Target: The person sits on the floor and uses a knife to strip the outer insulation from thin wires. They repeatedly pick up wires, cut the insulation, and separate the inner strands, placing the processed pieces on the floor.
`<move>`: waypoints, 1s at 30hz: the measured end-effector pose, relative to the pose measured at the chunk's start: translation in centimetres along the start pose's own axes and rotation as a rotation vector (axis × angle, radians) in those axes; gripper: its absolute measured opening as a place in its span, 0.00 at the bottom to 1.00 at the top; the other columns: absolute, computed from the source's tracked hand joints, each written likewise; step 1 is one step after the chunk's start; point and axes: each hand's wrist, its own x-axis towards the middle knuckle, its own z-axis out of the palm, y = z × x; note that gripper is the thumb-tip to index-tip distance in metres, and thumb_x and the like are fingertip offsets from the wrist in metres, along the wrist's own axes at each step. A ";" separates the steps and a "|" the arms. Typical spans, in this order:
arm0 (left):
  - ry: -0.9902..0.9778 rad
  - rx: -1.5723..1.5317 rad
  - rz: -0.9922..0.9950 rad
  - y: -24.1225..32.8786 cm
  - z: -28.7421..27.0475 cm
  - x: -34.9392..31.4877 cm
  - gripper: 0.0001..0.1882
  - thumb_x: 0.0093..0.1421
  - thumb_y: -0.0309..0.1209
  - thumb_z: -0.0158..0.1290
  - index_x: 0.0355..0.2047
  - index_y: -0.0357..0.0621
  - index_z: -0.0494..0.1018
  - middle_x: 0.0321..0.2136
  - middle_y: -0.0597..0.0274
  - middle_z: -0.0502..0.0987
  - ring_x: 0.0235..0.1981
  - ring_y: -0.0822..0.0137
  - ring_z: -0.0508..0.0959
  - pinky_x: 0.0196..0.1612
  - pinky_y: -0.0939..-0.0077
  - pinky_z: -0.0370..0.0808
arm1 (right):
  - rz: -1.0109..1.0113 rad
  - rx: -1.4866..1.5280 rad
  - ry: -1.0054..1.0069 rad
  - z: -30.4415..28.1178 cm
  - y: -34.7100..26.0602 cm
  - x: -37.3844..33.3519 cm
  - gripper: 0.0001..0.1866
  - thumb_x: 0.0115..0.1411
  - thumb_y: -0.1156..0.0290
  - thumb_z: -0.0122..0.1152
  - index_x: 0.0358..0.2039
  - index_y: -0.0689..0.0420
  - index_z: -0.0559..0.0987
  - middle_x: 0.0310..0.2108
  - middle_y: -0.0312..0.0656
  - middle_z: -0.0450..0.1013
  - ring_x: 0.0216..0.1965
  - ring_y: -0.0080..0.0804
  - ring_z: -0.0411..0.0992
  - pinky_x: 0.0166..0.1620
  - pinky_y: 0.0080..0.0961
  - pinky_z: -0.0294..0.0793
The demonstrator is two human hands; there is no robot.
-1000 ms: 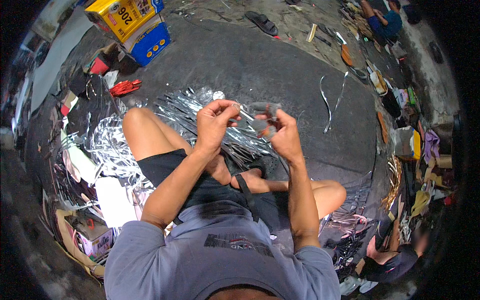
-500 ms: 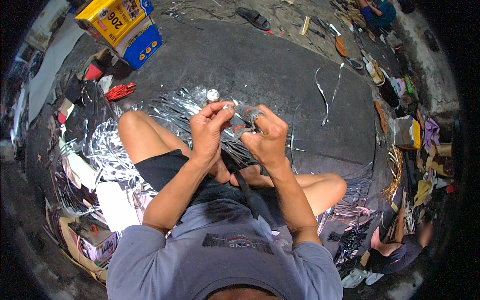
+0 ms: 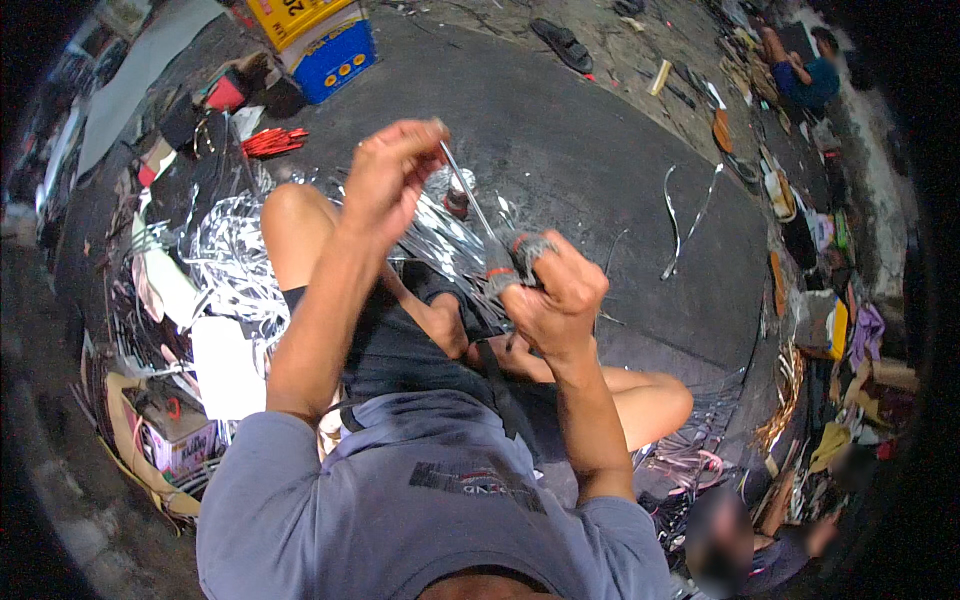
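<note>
A thin silver strip (image 3: pixel 465 190) runs taut and slanting between my two hands, above my crossed legs. Its upper end is pinched between thumb and fingers of my left hand (image 3: pixel 385 180), raised at the left. Lower and to the right, my right hand (image 3: pixel 557 300) is closed on the strip's other end; grey wraps with red bands cover its thumb and forefinger. Behind the strip stands a small container with a whitish top (image 3: pixel 461 183). Loose silver strips (image 3: pixel 440 238) lie in a bundle on the dark mat below my hands.
A tangled silver pile (image 3: pixel 235 250) and a white sheet (image 3: pixel 228 365) lie left of me. A yellow-and-blue box (image 3: pixel 335 65) stands far left, near red strips (image 3: pixel 272 142). A black sandal (image 3: pixel 562 45) lies far off. Other people sit at the right.
My hands have drawn apart: the left went up and left, the right down and slightly right. The strip now shows stretched between them. The whole view has shifted somewhat.
</note>
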 end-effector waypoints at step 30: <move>0.042 1.536 0.126 -12.3 -11.4 7.0 0.23 0.50 0.39 0.68 0.43 0.38 0.81 0.41 0.49 0.82 0.41 0.57 0.83 0.47 0.66 0.77 | 1.158 -0.664 -0.496 -2.6 37.7 -17.8 0.33 0.43 0.52 0.71 0.47 0.60 0.80 0.59 0.59 0.67 0.57 0.57 0.69 0.56 0.44 0.72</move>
